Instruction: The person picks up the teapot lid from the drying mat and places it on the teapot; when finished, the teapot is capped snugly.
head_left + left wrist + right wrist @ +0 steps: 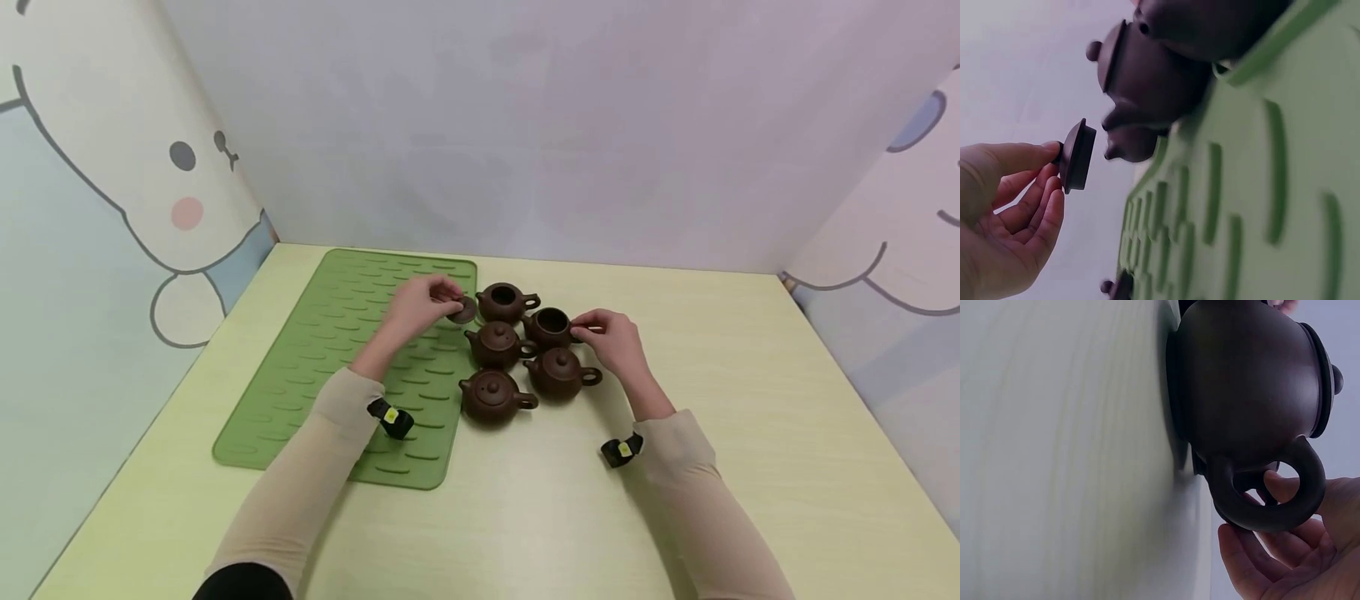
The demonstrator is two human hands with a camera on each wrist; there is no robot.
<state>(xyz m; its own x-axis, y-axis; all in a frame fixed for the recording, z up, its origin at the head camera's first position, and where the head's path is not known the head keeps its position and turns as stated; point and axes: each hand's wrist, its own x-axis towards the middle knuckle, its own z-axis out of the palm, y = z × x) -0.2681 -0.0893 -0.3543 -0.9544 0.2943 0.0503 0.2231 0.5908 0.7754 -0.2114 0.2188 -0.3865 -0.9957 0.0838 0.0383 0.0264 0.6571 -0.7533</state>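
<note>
My left hand (418, 307) pinches a dark brown teapot lid (467, 310) by its knob, over the right edge of the green mat. In the left wrist view the lid (1077, 156) is tilted on its side in the picture, its inner rim facing the teapots. Beside it stands a lidless teapot (501, 313) at the back. My right hand (613, 337) holds the handle of a second lidless teapot (546, 340), thumb and fingers at the loop. In the right wrist view, a nearer lidded teapot (1241, 387) covers most of that pot and partly hides the fingers.
Three lidded teapots, one in the middle (495, 354), one at right (555, 383) and one in front (489, 408), stand close together. The ridged green mat (300, 375) lies left of them on the pale table (750, 400). Another small lid (1122, 286) shows by the mat's far edge.
</note>
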